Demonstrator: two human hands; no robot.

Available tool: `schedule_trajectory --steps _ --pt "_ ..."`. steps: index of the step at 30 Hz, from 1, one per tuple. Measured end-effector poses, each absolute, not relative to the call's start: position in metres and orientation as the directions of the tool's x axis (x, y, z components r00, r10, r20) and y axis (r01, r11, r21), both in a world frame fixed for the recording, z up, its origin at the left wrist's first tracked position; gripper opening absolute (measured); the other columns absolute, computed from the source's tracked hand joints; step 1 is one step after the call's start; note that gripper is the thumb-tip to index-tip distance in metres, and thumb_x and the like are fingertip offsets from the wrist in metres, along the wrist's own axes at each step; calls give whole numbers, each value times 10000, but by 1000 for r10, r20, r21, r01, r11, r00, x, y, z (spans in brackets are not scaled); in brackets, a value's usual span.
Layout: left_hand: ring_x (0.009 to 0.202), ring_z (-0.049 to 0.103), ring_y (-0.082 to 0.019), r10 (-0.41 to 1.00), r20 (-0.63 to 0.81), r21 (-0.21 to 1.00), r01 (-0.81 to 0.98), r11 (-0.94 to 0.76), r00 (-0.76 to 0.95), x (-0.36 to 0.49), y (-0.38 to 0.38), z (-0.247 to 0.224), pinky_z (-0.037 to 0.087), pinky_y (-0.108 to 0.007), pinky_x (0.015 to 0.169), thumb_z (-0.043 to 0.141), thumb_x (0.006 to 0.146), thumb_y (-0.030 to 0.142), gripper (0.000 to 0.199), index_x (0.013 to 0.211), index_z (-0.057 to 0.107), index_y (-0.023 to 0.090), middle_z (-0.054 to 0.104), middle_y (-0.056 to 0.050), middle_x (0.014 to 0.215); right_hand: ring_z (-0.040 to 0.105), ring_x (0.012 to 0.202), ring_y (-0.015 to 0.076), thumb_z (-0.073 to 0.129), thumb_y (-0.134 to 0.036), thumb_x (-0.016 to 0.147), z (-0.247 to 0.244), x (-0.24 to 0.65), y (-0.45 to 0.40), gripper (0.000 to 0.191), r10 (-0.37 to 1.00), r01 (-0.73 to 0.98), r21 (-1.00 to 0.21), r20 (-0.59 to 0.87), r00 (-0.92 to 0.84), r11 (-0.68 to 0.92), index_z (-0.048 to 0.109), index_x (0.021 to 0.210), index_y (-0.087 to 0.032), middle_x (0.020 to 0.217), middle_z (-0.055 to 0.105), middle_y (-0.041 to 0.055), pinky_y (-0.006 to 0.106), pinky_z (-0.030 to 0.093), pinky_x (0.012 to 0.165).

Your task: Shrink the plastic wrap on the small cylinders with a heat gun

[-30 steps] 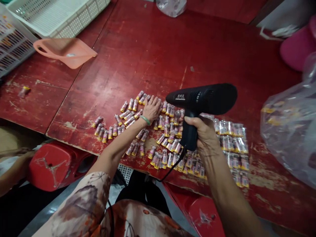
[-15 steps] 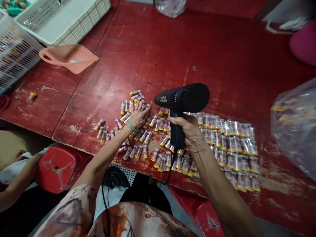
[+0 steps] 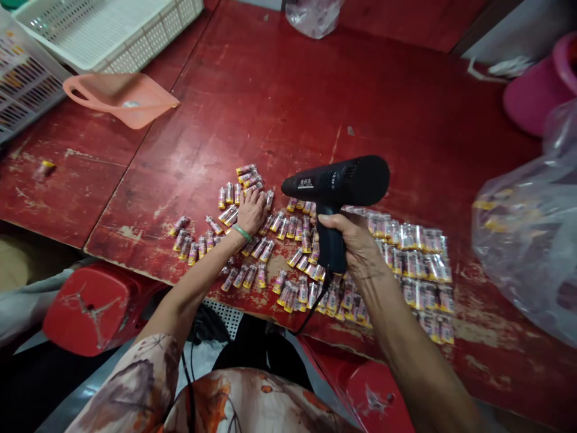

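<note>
A black hair dryer is held by its handle in my right hand, its nozzle pointing left over the table. My left hand, with a green bangle on the wrist, rests with fingers spread and bent on some small wrapped tubes. More of these tubes, clear with yellow ends, lie loosely around and below my left hand. Rows of them stretch to the right, partly behind my right hand and forearm. What lies directly under my left fingers is partly hidden.
An orange scoop and white baskets occupy the upper left of the red table. A bag of pieces and a pink bucket stand at the right. Red stools are below the table edge.
The view has shifted slightly. The hair dryer in my right hand has moved a little to the right, away from my left hand. My left fingers look more drawn in.
</note>
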State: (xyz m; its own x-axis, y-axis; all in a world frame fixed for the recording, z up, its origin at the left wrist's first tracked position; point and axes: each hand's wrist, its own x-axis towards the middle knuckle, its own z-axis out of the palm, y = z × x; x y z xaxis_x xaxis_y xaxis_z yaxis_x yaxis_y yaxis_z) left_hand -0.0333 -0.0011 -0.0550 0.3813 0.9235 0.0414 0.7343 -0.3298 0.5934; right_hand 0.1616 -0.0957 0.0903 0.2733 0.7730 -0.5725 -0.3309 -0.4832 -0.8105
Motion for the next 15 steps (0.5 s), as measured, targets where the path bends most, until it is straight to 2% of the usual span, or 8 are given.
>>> schedule_trajectory --steps 2,4,8,11,15 --pt "1450 355 -351 914 21 522 775 -356 406 -24 7 -57 107 -596 1238 476 942 235 386 1289 576 101 516 -222 1446 558 409 126 853 -319 490 88 165 -93 286 754 -330 -810 -578 313 -484 714 683 -161 573 657 -4 221 471 326" --pt "1427 382 -346 891 1 401 816 -415 453 -18 14 -57 119 -615 1232 425 935 168 391 1291 568 92 547 -211 1410 563 415 123 853 -297 473 85 173 -94 278 741 -329 -822 -565 362 -466 704 666 -164 572 657 -7 215 471 335" --pt "1322 469 -348 850 -6 201 833 -516 527 -16 26 -57 149 -651 1215 386 912 104 352 1150 646 114 648 -182 1218 558 416 125 835 -292 466 83 190 -97 280 729 -305 -835 -549 410 -458 708 685 -173 599 673 -3 232 465 344" --pt "1247 515 -327 840 12 181 825 -535 542 -18 35 -60 154 -651 1217 411 895 92 309 1025 683 159 681 -143 1090 542 410 113 828 -297 473 84 196 -97 260 721 -286 -846 -534 441 -451 691 650 -166 597 667 1 232 469 356" --pt "1224 529 -305 853 35 240 824 -513 521 -21 43 -62 155 -632 1226 424 901 90 293 974 693 183 691 -123 1061 566 413 132 842 -302 458 96 196 -107 302 698 -319 -803 -595 398 -503 687 672 -158 587 654 7 232 461 342"
